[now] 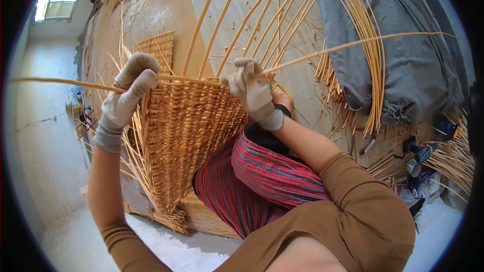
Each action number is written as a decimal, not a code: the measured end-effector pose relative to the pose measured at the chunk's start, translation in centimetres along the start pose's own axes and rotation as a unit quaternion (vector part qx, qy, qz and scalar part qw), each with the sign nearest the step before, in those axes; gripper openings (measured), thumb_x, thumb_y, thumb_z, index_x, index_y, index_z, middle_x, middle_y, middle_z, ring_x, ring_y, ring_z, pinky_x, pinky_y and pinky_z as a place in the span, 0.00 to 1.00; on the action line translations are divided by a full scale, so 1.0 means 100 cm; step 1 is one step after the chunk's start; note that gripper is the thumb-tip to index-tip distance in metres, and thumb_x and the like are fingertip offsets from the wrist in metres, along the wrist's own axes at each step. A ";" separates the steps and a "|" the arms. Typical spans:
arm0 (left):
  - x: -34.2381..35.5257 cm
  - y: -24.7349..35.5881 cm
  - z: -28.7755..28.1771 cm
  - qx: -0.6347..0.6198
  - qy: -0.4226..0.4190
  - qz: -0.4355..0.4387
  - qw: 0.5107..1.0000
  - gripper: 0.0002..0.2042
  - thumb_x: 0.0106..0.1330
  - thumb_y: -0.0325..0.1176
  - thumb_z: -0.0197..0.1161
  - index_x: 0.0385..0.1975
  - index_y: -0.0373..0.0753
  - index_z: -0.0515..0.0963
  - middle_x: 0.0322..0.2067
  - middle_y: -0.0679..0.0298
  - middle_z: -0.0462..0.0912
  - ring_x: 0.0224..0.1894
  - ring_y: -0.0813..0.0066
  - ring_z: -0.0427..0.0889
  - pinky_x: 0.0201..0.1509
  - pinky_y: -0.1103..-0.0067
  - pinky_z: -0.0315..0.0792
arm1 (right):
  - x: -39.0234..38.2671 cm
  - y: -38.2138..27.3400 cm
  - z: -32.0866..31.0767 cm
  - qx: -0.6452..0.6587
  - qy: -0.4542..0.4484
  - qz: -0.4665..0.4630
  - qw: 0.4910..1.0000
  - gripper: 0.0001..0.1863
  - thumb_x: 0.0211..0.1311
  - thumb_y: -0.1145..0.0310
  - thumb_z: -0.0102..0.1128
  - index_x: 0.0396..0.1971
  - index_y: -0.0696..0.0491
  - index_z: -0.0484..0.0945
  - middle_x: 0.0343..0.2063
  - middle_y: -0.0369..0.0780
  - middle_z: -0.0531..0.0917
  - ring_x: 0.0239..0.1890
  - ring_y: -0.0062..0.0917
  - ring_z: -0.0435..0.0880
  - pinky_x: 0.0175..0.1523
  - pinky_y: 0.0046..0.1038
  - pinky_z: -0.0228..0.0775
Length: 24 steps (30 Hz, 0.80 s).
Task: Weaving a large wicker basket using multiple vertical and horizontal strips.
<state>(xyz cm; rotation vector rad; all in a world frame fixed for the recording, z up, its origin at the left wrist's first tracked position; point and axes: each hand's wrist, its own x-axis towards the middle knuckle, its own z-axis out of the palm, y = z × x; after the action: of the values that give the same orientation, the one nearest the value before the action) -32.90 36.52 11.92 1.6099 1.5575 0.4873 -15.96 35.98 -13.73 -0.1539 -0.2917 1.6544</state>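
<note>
A woven wicker panel [184, 121] stands in front of me, its top edge running between my gloved hands. Tall upright stakes [201, 25] rise from that edge. My left hand [130, 88], in a pale grey glove, is closed with bent fingers at the left end of the edge, around a thin wicker rod [70, 83] that sticks out to the left. At the right end, my right hand [250, 88], gloved too, pinches a long rod [353, 43] that reaches far to the right. Whether both lengths are one rod, I cannot tell.
A grey cloth [413, 70] lies at the right with a bundle of long rods [365, 30] across it. A power drill [421, 150] and more canes [456, 156] lie at the far right. Another woven piece [160, 50] rests on the floor behind my left hand.
</note>
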 end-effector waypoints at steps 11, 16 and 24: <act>0.005 -0.019 0.018 0.081 0.074 0.072 0.991 0.11 0.56 0.25 0.74 0.38 0.35 0.83 0.40 0.67 0.77 0.44 0.77 0.78 0.51 0.79 0.73 | -0.019 0.022 -0.002 -0.048 -0.011 0.034 0.998 0.21 0.77 0.53 0.50 0.51 0.58 0.78 0.17 0.31 0.68 0.25 0.21 0.71 0.40 0.29 0.71; 0.016 -0.025 0.007 0.052 0.108 -0.053 0.991 0.10 0.57 0.28 0.77 0.36 0.40 0.84 0.35 0.70 0.86 0.39 0.80 0.82 0.48 0.80 0.77 | 0.000 0.018 -0.001 -0.022 0.065 0.117 0.991 0.23 0.74 0.51 0.55 0.47 0.59 0.80 0.30 0.38 0.86 0.40 0.26 0.87 0.47 0.29 0.80; 0.023 -0.022 0.005 0.010 0.119 -0.126 0.985 0.10 0.57 0.29 0.77 0.36 0.40 0.84 0.34 0.69 0.86 0.38 0.80 0.82 0.45 0.80 0.78 | -0.005 -0.023 0.077 -0.462 -0.038 -0.080 0.882 0.13 0.66 0.58 0.67 0.35 0.53 0.81 0.33 0.38 0.85 0.35 0.25 0.84 0.42 0.28 0.77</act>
<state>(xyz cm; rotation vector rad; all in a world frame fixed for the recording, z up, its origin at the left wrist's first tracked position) -33.59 38.29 9.35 1.3809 1.9205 0.5418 -15.81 34.94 -5.74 -0.7607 -1.1169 1.2381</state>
